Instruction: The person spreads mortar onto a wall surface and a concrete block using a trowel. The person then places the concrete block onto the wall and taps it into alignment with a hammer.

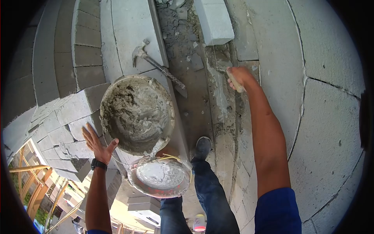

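Note:
My right hand (244, 76) is closed around the wooden handle of a trowel (235, 81). The trowel's blade, partly lost against the grey mortar, lies over the mortar bed (223, 58) just in front of a pale block (216, 24). My left hand (97, 144) has its fingers spread beside a round basin (104, 117) of wet mortar (136, 105), the thumb at its rim. Whether the fingers rest on the stacked blocks (74, 128) behind cannot be told.
A claw hammer (157, 66) lies on the block ledge beyond the basin. A second mortar-caked container (159, 177) stands close to my legs. A thin string (220, 89) runs along the mortar bed. Large block walling (331, 97) rises at right. Rubble (181, 43) litters the channel.

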Available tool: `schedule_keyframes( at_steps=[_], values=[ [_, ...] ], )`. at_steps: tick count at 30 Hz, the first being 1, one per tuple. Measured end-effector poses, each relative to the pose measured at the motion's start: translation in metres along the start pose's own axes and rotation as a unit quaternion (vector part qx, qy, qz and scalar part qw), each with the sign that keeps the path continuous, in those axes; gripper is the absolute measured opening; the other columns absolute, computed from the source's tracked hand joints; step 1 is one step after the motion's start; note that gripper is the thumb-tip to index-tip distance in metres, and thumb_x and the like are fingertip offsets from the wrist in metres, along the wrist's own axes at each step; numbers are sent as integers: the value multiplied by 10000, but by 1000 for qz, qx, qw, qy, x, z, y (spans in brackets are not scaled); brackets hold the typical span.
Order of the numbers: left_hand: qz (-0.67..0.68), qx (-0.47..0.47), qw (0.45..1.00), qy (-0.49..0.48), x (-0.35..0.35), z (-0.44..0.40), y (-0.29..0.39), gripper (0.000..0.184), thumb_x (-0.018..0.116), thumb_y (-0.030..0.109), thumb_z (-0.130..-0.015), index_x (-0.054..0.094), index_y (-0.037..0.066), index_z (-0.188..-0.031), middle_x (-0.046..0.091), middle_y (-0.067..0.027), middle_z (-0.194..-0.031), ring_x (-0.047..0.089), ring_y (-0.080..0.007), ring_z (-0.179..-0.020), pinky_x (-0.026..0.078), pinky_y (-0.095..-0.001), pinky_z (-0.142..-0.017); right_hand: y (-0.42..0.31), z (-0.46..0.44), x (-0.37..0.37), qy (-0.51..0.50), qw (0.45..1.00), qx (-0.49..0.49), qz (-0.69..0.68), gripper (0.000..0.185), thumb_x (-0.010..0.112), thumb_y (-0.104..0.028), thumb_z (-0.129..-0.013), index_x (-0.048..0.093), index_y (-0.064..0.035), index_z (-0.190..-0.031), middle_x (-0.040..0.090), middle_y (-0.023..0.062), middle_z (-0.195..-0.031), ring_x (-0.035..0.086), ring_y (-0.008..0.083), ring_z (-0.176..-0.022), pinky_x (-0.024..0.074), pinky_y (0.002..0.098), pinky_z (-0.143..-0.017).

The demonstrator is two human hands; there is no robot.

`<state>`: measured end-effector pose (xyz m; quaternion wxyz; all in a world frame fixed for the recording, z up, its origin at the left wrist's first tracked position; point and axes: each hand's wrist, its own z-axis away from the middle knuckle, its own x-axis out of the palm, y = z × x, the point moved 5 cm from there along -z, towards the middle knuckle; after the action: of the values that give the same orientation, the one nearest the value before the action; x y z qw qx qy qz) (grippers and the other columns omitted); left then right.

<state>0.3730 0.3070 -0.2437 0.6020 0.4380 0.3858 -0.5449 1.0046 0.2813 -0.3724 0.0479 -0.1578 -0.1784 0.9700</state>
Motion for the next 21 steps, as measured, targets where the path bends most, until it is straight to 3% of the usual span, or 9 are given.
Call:
schedule_keyframes(
  at_steps=[9,15,18,21],
  values=[
    [-9,19,1000,14,0,0,2,1491,770,854,-571,-11,206,-1662,-37,-228,-1708,-25,-460,-1563,44,-731,-1164,11,-9,3,23,999,-10,-35,399,609,-319,-993,643,78,-1012,661,159,-779,633,256,-564,523,415,-487],
    [-12,11,1000,0,-4,2,8,1409,748,825,-646,-7,209,-1663,-32,-261,-1698,-8,-485,-1556,63,-715,-1170,1,3,-2,19,1000,-5,1,405,598,-328,-998,639,75,-1025,659,158,-796,638,260,-584,515,414,-491],
    [-3,9,1000,6,-2,0,5,1483,763,862,-571,-10,222,-1663,-30,-235,-1705,1,-475,-1559,65,-735,-1163,0,3,-1,3,1000,-4,0,397,593,-379,-1023,615,17,-1046,641,131,-809,599,225,-579,516,396,-503],
    [-4,13,1000,8,-2,1,4,1485,762,866,-567,-11,227,-1663,-26,-242,-1702,-2,-479,-1558,72,-735,-1163,11,-16,-3,16,1000,-2,-12,396,597,-326,-999,637,67,-1035,659,160,-805,638,259,-592,517,423,-499]
  ],
)
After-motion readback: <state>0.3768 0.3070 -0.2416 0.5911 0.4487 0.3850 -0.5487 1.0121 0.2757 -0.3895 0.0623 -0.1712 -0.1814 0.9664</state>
